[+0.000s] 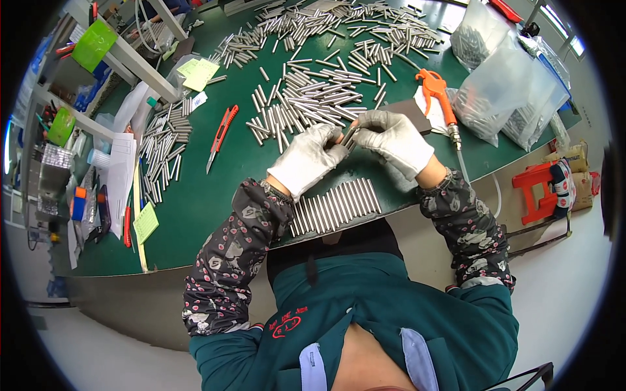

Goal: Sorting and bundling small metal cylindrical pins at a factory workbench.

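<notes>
White gloves cover both hands, which meet above the near part of the green table (215, 179). Between the fingertips are short metal rods (351, 136); their number is hard to make out. My left hand (310, 159) is closed on one side of them, and my right hand (396, 142) pinches them from the other. Just below, a neat row of metal rods (336, 207) lies side by side along the front edge. Beyond the gloves spreads a loose heap of similar rods (306, 98), partly hidden by my left hand.
Left of the heap lies a red box cutter (222, 138), blade out. More rods (163, 146) are gathered farther left, near paper sheets (121, 176). An orange air gun (435, 96) with a hose and plastic bags of rods (492, 94) occupy the right. A red stool (538, 192) stands beyond the table.
</notes>
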The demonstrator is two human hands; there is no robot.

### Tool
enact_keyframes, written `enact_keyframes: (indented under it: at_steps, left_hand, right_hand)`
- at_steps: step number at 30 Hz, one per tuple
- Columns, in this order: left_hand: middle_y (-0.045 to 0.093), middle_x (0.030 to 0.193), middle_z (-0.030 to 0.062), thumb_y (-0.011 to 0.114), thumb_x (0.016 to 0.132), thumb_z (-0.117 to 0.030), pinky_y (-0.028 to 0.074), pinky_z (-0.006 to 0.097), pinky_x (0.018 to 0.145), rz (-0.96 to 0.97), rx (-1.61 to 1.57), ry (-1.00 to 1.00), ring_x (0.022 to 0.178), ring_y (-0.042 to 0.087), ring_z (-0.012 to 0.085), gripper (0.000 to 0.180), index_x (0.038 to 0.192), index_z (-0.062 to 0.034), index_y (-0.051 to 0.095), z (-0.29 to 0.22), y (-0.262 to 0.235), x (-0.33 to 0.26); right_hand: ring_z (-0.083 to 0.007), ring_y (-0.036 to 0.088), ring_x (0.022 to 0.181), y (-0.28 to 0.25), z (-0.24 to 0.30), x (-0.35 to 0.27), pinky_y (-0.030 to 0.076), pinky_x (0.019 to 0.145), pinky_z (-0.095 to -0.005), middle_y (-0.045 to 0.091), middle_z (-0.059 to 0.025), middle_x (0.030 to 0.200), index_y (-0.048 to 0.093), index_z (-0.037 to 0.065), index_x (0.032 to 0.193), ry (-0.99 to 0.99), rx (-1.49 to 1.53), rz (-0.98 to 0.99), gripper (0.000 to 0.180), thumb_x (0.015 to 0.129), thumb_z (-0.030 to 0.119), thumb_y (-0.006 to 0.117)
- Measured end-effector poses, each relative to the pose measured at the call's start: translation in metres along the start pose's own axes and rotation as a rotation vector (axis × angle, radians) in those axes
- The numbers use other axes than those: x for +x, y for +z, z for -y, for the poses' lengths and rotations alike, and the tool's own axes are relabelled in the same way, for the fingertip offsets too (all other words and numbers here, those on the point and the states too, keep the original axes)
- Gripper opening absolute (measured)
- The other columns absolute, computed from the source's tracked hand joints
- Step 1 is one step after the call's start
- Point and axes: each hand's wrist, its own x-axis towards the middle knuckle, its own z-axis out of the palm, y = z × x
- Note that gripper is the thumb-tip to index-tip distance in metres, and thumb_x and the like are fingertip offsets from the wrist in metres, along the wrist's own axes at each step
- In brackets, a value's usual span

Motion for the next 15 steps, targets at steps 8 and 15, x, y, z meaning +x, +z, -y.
enact_keyframes:
  at_steps: [8,15]
  left_hand:
    - [0.057,0.082,0.0066,0.065,0.068,-0.003,0.048,0.034,0.064,-0.259,0.628,0.435,0.076,0.058,0.0257,0.02,0.086,-0.0092,0.059,-0.005,-0.06,-0.047]
    - [0.058,0.079,0.0098,0.063,0.065,-0.001,0.047,0.036,0.057,0.042,0.75,0.354,0.069,0.058,0.0276,0.019,0.083,-0.0077,0.06,0.02,-0.098,-0.117]
  right_hand:
    - [-0.0127,0.057,0.062,-0.038,0.011,-0.009,0.047,0.061,-0.0267,0.062,-0.0051,0.066,0.067,0.002,0.081,0.235,-0.511,0.377,0.023,0.071,0.022,0.067]
    - [-0.0093,0.046,0.061,-0.022,-0.025,-0.02,0.041,0.057,-0.0243,0.051,-0.001,0.066,0.06,0.002,0.096,0.094,-0.603,0.199,0.028,0.07,0.014,0.065]
